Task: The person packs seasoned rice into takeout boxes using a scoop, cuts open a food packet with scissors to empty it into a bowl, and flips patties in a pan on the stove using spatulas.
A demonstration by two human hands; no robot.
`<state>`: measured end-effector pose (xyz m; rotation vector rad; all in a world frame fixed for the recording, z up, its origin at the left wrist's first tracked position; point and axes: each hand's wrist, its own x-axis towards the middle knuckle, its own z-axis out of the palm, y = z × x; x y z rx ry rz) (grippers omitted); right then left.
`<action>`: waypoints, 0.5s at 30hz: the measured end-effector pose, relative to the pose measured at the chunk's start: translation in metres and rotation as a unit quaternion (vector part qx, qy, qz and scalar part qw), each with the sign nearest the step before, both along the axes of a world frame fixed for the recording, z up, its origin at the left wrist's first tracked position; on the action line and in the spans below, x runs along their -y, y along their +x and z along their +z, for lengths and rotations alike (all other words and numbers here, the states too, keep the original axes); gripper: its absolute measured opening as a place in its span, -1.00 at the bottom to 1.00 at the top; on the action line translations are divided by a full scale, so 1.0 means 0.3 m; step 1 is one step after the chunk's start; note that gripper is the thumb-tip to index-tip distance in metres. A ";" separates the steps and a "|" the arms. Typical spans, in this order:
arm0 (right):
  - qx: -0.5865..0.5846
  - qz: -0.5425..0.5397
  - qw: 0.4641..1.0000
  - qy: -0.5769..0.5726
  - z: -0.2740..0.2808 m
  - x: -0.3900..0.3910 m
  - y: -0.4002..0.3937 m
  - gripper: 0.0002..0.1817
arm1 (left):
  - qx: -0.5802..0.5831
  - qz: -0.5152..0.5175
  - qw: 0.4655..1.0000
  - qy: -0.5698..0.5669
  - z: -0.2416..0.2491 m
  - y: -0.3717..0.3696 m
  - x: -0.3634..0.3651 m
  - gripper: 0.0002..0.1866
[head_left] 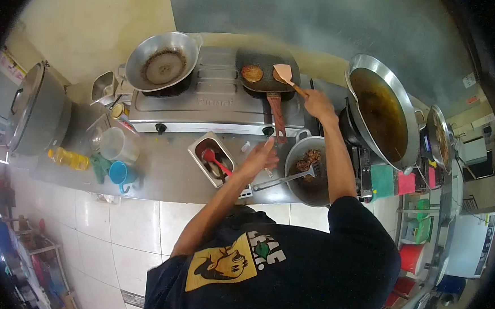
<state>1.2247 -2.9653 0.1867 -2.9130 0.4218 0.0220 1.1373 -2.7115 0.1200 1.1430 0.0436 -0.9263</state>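
My right hand (320, 106) is closed round the wooden handle of a spatula (283, 73) with a pale pink head. That head rests over one browned patty at the right of the square dark pan (268, 86); a second patty (252, 72) lies at the pan's left. Below the pan's brown handle (276, 115), my left hand (260, 158) hovers with fingers apart, holding nothing that shows. Close by on its left is a steel container (194, 147) with a red ladle (216, 163) in it.
A wok (163, 62) sits on the stove's left burner. A large wok of dark liquid (383, 114) stands at right. A grey pot (311, 196) holds browned food and a slotted ladle. Blue mug (121, 173), oil bottle (68, 159) and lidded pot (49, 111) are at left.
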 end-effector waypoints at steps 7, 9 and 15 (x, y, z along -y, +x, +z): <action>0.073 -0.010 0.994 0.083 0.079 -0.052 -0.093 -0.67 | -0.169 0.108 0.964 -0.177 -0.148 0.177 0.299 -0.49; 0.121 -0.030 0.988 0.093 0.069 -0.062 -0.123 -0.64 | -0.115 0.111 0.976 -0.149 -0.181 0.184 0.314 -0.51; 0.130 -0.055 0.980 0.138 0.037 -0.069 -0.180 -0.62 | 0.072 0.163 0.983 0.034 -0.195 0.178 0.297 -0.51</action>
